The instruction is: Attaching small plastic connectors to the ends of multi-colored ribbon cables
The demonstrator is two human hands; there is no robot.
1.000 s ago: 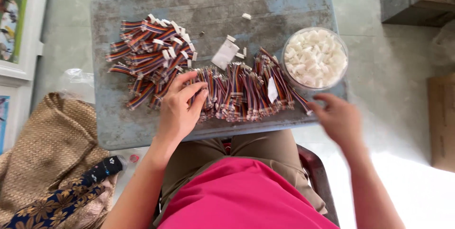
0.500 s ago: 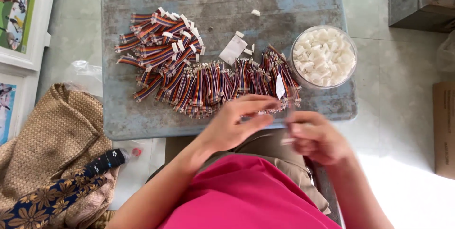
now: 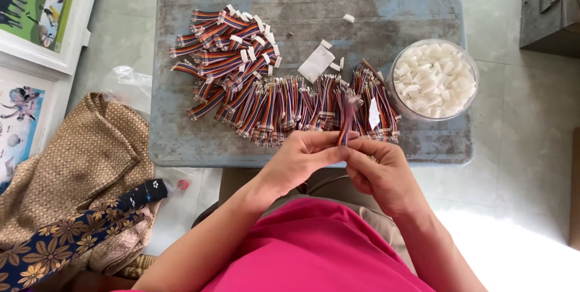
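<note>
Pale floor tiles surround a small grey desk (image 3: 181, 141), its top scuffed and blotchy. At the near edge, both hands meet over the person's lap. The left hand (image 3: 302, 158) and right hand (image 3: 377, 168) pinch one short ribbon cable (image 3: 345, 124) between thumbs and fingertips, fingers closed on its lower end, which is hidden in the grip. The cable stands upright, striped in many colours, its far tip just over the desk edge; whether it carries a plug is too small to tell. Just beyond lies a row of like cables (image 3: 290, 107), and a looser heap (image 3: 226, 47) with white plugs sits far left. A round clear bowl (image 3: 468, 95) of white plastic connectors stands right. Left on the floor, a woven mat (image 3: 78, 171) and flowered cloth (image 3: 54, 243) run out of view.
</note>
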